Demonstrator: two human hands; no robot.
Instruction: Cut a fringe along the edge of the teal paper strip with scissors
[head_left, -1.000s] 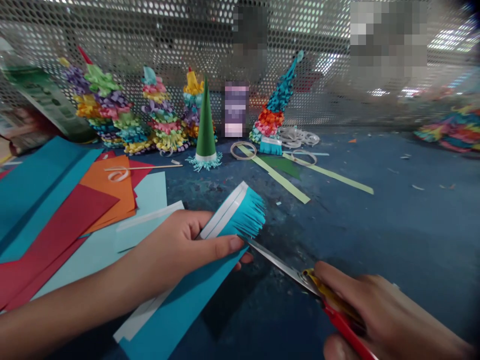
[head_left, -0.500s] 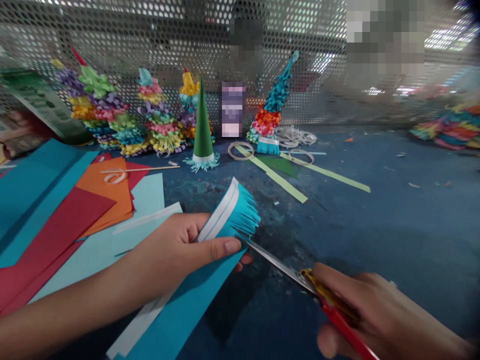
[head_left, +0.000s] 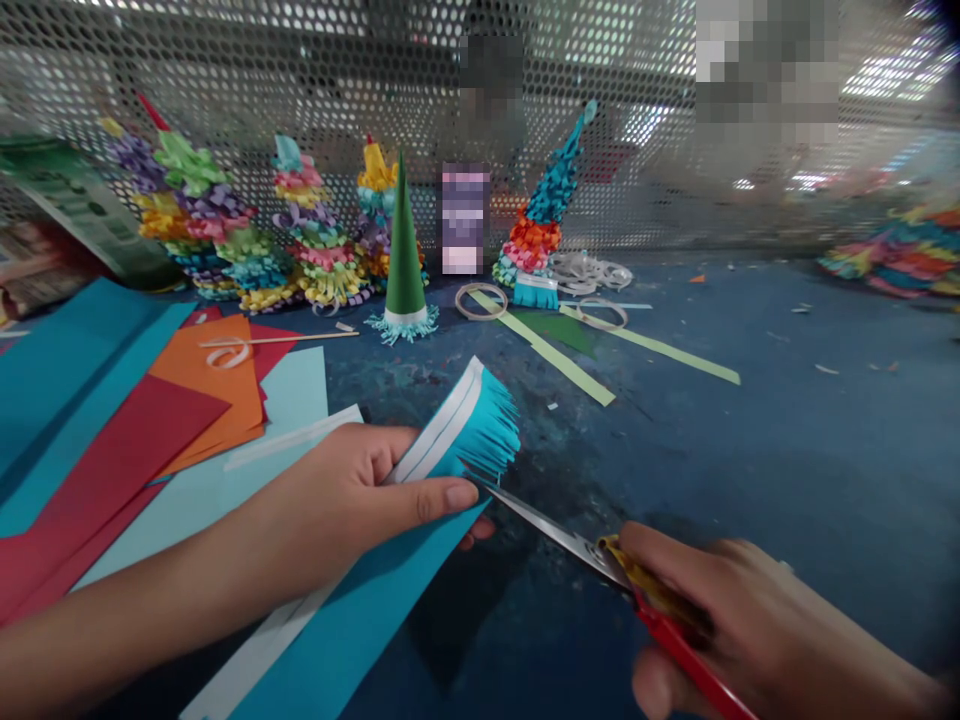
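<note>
My left hand (head_left: 382, 500) is closed on a long strip of blue paper (head_left: 390, 610) that has a white band of tape along one edge. The strip's far end is cut into fine fringe (head_left: 491, 425) that curls to the right. My right hand (head_left: 720, 610) grips scissors (head_left: 551, 525) with a red and a yellow handle. Their blades look nearly closed, and the tips touch the strip at the last cut of the fringe, just beyond my left thumb.
Sheets of blue, red and orange paper (head_left: 214, 390) lie at the left, with a thin stick on top. A green cone (head_left: 406, 250) with fringed base stands behind. Several ruffled colourful cones (head_left: 547, 210), tape rolls (head_left: 481, 302) and pale green strips (head_left: 570, 370) line the back near perforated metal.
The strip and my left hand have shifted very slightly left. The scissors have moved slightly left with them, their tips still at the fringe.
</note>
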